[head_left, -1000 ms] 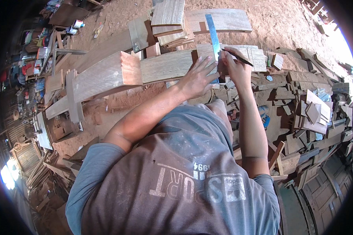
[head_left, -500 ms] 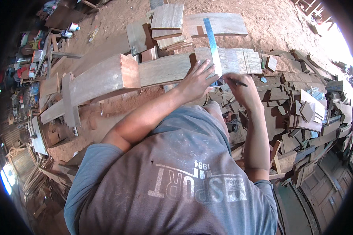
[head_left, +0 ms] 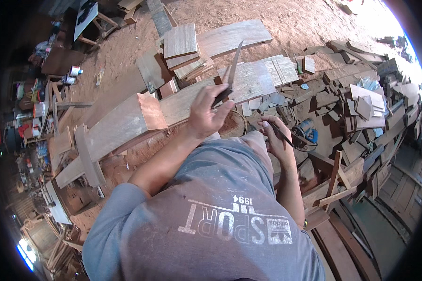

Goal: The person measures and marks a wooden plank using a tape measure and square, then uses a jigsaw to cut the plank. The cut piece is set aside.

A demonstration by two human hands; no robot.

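Observation:
My left hand [head_left: 205,112] is closed round the dark stock of a try square [head_left: 236,63], lifted above the work, its narrow metal blade pointing away from me. Beneath it lies a flat wooden board [head_left: 246,78], lines marked across its right end, resting on a long plank [head_left: 180,102]. Close to my body on the right, my right hand [head_left: 277,143] grips a dark, thin pencil-like marker [head_left: 282,134]. That hand is apart from the board.
A stack of short boards [head_left: 180,41] stands beyond the plank, beside another wide board [head_left: 239,36]. A blue power tool [head_left: 307,131] lies on the ground at right, among wood offcuts [head_left: 328,100]. Rows of timber [head_left: 380,159] lie farther right.
The try square has come up off the board in my left hand, which moved left and nearer. My right hand has drawn back toward my body with the marker. The view has shifted.

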